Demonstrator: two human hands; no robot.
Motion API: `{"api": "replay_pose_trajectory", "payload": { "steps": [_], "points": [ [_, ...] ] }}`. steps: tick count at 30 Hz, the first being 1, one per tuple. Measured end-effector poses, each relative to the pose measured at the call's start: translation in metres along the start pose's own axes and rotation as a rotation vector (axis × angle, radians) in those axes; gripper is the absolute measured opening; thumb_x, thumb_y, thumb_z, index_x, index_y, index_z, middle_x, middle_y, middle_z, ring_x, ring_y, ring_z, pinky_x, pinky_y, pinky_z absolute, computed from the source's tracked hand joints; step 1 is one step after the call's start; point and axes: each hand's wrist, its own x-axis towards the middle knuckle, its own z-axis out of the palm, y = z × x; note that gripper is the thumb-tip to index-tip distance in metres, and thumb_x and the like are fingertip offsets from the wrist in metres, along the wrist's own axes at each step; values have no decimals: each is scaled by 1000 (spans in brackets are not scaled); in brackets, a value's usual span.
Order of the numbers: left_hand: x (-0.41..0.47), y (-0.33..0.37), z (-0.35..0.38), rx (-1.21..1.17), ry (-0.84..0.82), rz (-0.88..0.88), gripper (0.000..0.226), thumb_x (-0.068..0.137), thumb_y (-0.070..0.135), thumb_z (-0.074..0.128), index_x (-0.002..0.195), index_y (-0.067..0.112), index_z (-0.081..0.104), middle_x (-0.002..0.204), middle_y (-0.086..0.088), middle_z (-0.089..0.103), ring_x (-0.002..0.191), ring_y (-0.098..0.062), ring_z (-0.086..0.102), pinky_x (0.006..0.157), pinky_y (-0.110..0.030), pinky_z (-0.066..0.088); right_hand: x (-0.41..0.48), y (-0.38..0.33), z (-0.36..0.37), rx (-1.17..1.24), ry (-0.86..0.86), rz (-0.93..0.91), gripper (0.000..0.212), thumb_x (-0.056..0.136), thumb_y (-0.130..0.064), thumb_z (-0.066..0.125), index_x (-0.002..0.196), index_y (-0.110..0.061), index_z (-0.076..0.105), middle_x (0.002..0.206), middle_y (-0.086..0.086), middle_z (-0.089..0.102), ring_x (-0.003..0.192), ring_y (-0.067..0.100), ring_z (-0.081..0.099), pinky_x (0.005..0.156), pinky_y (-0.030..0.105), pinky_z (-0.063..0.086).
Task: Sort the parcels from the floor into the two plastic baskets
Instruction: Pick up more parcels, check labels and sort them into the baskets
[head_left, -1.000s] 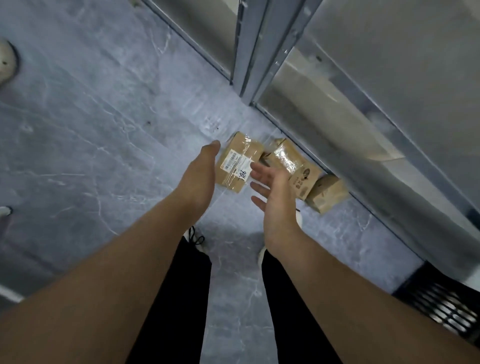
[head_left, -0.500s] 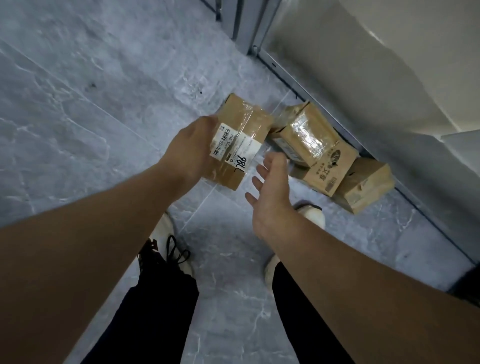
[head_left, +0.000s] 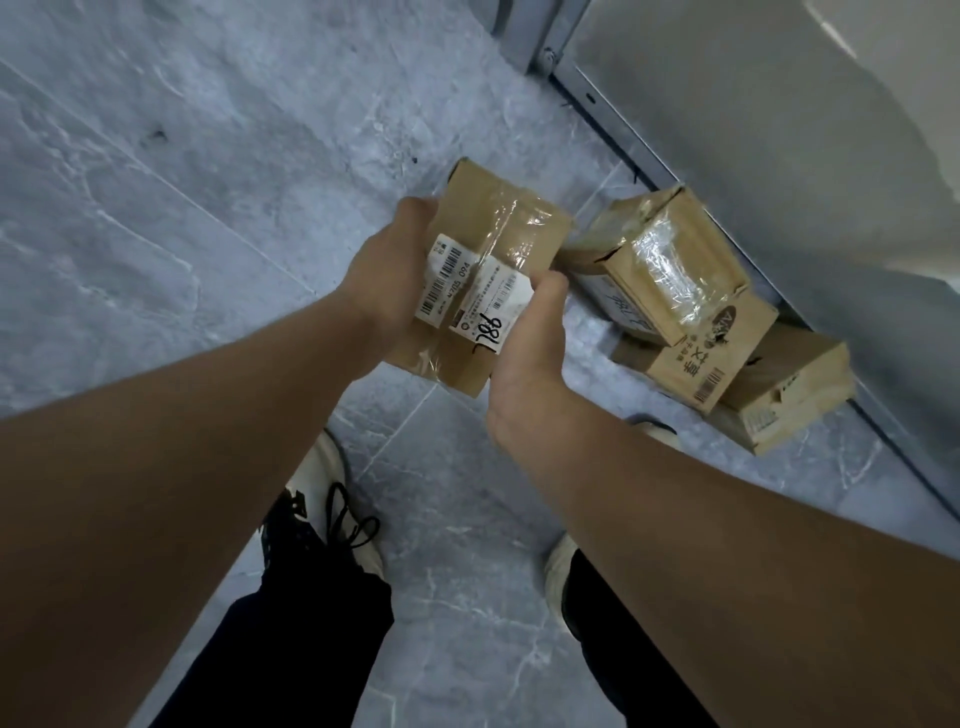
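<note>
i am holding a parcel (head_left: 493, 275) between my two hands, above the floor (head_left: 208, 208) and ahead of my legs. my left hand (head_left: 384, 280) is gripping its left edge and my right hand (head_left: 530, 353) is gripping its near right corner, thumb lying on top. to its right, three more are lying along the foot of a metal frame (head_left: 623, 140): a tilted box (head_left: 660, 265) is resting on a lower box (head_left: 696, 364), and a third box (head_left: 784, 395) is sitting just right of them, touching the lower one. my left shoe (head_left: 322, 499) is standing nearer to me, below the held parcel.
</note>
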Motion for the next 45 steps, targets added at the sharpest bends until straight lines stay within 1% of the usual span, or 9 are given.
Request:
{"api": "replay_pose_trajectory", "payload": {
  "steps": [5,12,18,25,30,34,36,39,45],
  "points": [
    [-31,18,-23,-47,55,40,46,102,51,30,93,25,67,72,8,71,72,-15,68,80,-37,56,-40,-19,12,-2,12,-54,63,84,-65,38,110,-20,74,102,10,79,90,25,69,81,42,55],
    [-100,60,-55,-51,125,85,58,93,53,33,120,12,64,100,-6,72,100,-29,72,97,-51,55,-111,-55,12,-11,-109,-123,44,102,-53,34,90,-22,63,84,2,69,79,20,61,71,35,46],
    [-160,94,-75,-100,127,124,38,101,44,35,101,19,64,81,4,67,83,-19,67,91,-43,55,-178,-87,-3,-14,-184,-151,44,108,-48,34,93,-19,65,83,2,69,70,13,62,55,22,49],
    [-242,153,-101,-141,104,191,33,103,35,30,94,21,59,58,12,65,55,-3,63,73,-31,50,-261,-141,-23,5,-238,-213,45,112,-43,32,96,-15,63,60,-10,66,46,0,59,43,13,45],
    [-312,199,-115,-183,121,228,31,102,38,31,94,25,59,76,5,67,79,-15,64,96,-45,53,-329,-178,-33,-6,-205,-283,54,113,-48,27,90,-18,66,61,-11,68,49,-1,61,59,24,52],
    [-364,231,-130,-236,132,251,34,105,37,35,80,31,58,58,16,67,70,-9,66,84,-38,53,-386,-201,-41,54,-163,-305,56,114,-50,25,100,-22,72,62,-14,73,52,-3,66,67,30,51],
    [-391,246,-137,-255,123,266,31,106,37,35,87,33,60,74,8,70,71,-8,66,75,-34,52,-416,-209,-46,72,-152,-306,55,114,-49,25,106,-22,72,62,-15,73,53,-4,67,61,25,53],
    [-429,259,-150,-285,87,265,30,107,40,32,101,37,62,97,2,68,94,-16,65,85,-38,52,-457,-216,-54,70,-129,-332,58,115,-50,23,117,-20,72,66,-16,75,56,-5,69,56,20,53],
    [-503,273,-177,-322,55,308,32,105,46,34,110,41,64,116,-2,68,112,-20,65,103,-47,50,-535,-222,-59,102,-67,-445,58,114,-54,24,121,-25,74,78,-19,79,82,3,73,93,41,56]
  ]
}}
